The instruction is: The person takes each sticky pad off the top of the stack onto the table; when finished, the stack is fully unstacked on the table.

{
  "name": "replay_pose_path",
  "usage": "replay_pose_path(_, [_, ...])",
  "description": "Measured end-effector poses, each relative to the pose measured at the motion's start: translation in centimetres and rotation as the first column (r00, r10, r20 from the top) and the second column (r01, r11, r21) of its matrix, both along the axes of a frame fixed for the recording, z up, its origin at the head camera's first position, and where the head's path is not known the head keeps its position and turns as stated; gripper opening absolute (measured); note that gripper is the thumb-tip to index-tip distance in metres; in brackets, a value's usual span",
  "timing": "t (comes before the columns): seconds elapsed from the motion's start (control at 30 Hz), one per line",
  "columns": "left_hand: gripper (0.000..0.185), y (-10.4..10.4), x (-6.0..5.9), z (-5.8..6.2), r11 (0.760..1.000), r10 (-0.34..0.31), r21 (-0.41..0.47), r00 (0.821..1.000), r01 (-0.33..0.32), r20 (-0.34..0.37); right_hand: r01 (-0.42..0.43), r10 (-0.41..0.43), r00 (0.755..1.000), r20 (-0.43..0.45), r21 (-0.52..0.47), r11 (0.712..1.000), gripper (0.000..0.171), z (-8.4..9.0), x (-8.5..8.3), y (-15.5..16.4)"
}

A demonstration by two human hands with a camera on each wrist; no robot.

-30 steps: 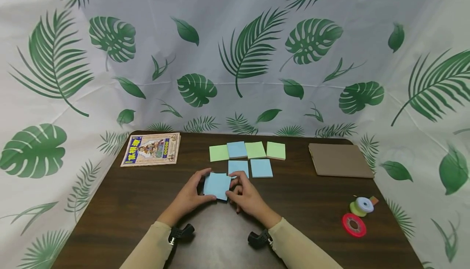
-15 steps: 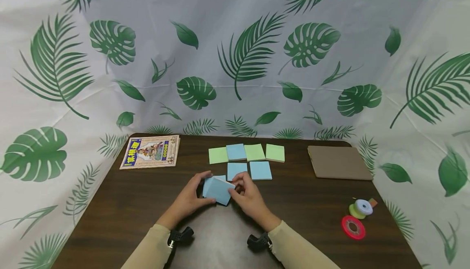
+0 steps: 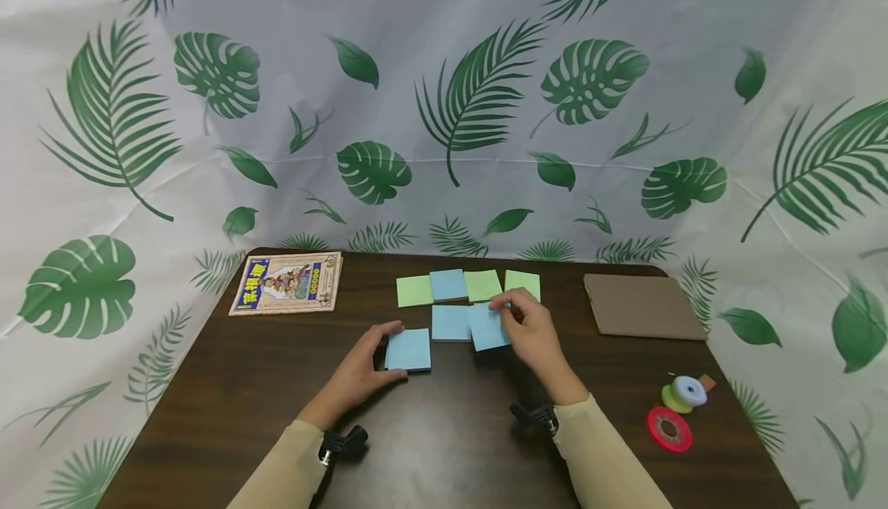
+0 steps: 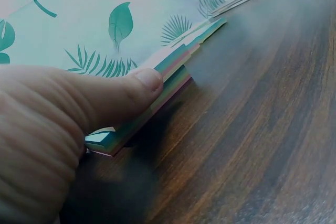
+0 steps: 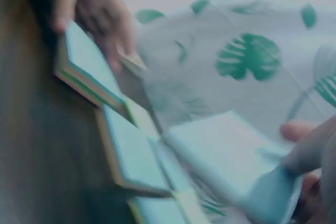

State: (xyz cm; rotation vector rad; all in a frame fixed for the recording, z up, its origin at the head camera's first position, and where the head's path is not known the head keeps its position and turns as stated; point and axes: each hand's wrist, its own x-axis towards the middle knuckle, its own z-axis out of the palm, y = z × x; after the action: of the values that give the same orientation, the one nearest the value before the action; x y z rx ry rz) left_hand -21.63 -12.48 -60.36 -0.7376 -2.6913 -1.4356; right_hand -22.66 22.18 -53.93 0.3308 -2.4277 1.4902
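Observation:
On the dark wooden table (image 3: 444, 432) my left hand (image 3: 380, 355) grips a blue sticky-note pad (image 3: 409, 350) by its left edge. In the left wrist view the thumb (image 4: 142, 80) presses on top of the pad (image 4: 176, 74). My right hand (image 3: 509, 316) pinches a single blue sheet (image 3: 487, 328), slightly tilted, just right of a flat blue note (image 3: 451, 322). The right wrist view is blurred; it shows that sheet (image 5: 226, 156) curling from my fingers (image 5: 310, 140). Behind lies a row of notes: green (image 3: 414, 291), blue (image 3: 448, 284), green (image 3: 482, 284), green (image 3: 523, 281).
A colourful booklet (image 3: 286, 283) lies at the back left. A brown notebook (image 3: 641, 305) lies at the back right. Near the right edge sit a green-and-white tape roll (image 3: 683, 392) and a red one (image 3: 668, 427). A leaf-print curtain (image 3: 444, 108) encloses the table.
My right hand peeled a blue sheet off the pad and carried it right and away, to beside the second-row note. My left hand lowered the pad flat onto the table.

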Motion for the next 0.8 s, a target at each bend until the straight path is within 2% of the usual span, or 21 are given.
replay_pose_path(0.13, [0.087,0.1,-0.1,0.1,1.0,-0.004,0.002,1.0,0.004,0.008,0.137,-0.143,0.988,0.059,0.102,0.985,0.02,0.7,-0.3,2.5])
replay_pose_path(0.27, [0.087,0.1,0.0,0.1,1.0,-0.008,0.009,1.0,0.008,0.011,0.236,-0.265,0.957,0.118,0.216,0.948,0.016,0.7,-0.7,4.4])
replay_pose_path(0.4, [0.086,0.1,0.0,0.2,1.0,-0.008,0.022,1.0,0.007,0.012,0.267,-0.318,0.937,0.146,0.291,0.919,0.014,0.6,-1.1,5.4])
replay_pose_path(0.6, [0.087,0.1,0.0,0.2,1.0,-0.004,0.017,1.0,0.004,0.008,0.285,-0.365,0.908,0.205,0.335,0.898,0.015,0.1,-1.1,6.2])
replay_pose_path(0.8, [0.086,0.1,-0.1,0.1,1.0,-0.004,0.01,1.0,0.004,0.014,0.288,-0.393,0.899,0.193,0.417,0.862,0.02,-1.5,-1.2,6.5])
